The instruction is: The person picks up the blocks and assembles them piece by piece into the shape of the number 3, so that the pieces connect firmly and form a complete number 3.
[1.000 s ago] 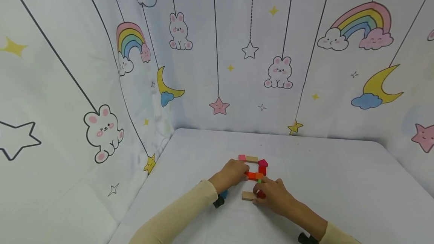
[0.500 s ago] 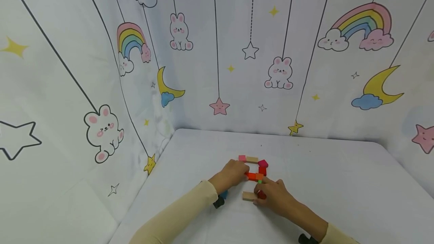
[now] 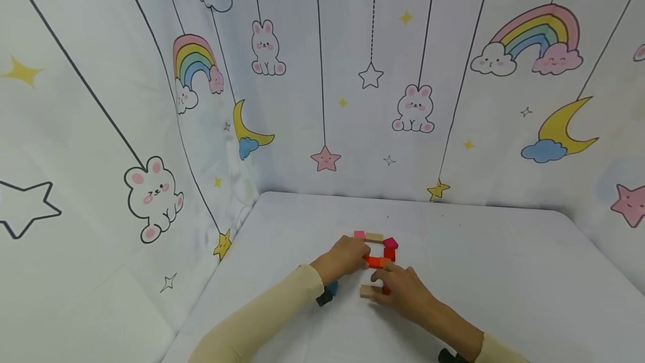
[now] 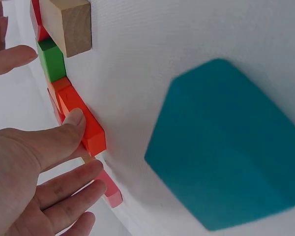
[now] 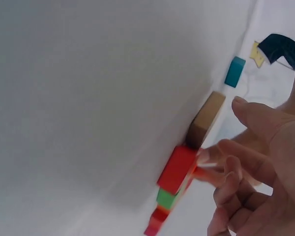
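In the left wrist view, my left hand (image 3: 346, 255) pinches an orange-red block (image 4: 94, 133), thumb on its near face and the index finger partly hidden behind. The block lies in a row, beside an orange block (image 3: 385, 262) and a green block (image 4: 52, 60). Over the near end of the row is my right hand (image 3: 407, 291), thumb and loosely bent fingers apart. Close to it are a red block (image 5: 178, 169) and a plain wooden block (image 5: 207, 118), end to end. The right wrist view shows space between the thumb and both blocks.
At the row's far end sit a pink block (image 3: 359, 234), a wooden block (image 3: 374, 237), a crimson pentagonal block (image 3: 390, 243) and a red block (image 3: 389, 254). A teal six-sided block (image 4: 226, 147) stands on the white tabletop (image 3: 478, 262). Printed cloth (image 3: 353, 116) hangs behind.
My right hand has loosened from the red block, its fingers now lifted and spread slightly leftward over the wooden block. The left hand has stayed in place on the orange-red block.
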### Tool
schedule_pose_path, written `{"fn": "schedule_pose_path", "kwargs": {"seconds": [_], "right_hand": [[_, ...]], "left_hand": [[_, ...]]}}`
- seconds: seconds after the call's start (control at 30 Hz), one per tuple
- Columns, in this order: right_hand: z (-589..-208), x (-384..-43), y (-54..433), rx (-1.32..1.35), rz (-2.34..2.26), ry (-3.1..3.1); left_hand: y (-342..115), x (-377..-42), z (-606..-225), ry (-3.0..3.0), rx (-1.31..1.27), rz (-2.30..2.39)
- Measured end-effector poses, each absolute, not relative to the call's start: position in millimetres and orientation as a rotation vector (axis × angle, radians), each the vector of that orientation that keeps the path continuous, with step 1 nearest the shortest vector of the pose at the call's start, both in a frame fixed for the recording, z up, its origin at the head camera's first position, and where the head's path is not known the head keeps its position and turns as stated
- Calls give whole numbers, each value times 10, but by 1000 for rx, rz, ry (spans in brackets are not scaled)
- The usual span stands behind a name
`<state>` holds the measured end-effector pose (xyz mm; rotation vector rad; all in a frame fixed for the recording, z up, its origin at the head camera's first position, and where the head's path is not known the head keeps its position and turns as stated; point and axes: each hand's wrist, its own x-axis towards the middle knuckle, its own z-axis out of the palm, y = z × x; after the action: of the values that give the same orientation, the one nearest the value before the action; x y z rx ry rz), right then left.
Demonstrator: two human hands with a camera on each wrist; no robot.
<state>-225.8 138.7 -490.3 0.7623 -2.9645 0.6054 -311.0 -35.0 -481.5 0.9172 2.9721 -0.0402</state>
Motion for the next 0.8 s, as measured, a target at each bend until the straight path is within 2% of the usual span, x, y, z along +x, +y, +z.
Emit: {"fn": "schedule_pose_path", "kwargs": {"seconds": [0.27, 0.43, 0.8], "right_hand": [[-4880, -2218, 1061, 793, 719, -3074], [-4919, -2224, 839, 768, 732, -3090], [-5006, -2282, 549, 732, 692, -3030]], "left_hand": [[-362, -3152, -4731, 2872, 880, 118], [-356, -3179, -4677, 2826, 932, 87], [-350, -3210, -4639, 2771, 869, 128]]}}
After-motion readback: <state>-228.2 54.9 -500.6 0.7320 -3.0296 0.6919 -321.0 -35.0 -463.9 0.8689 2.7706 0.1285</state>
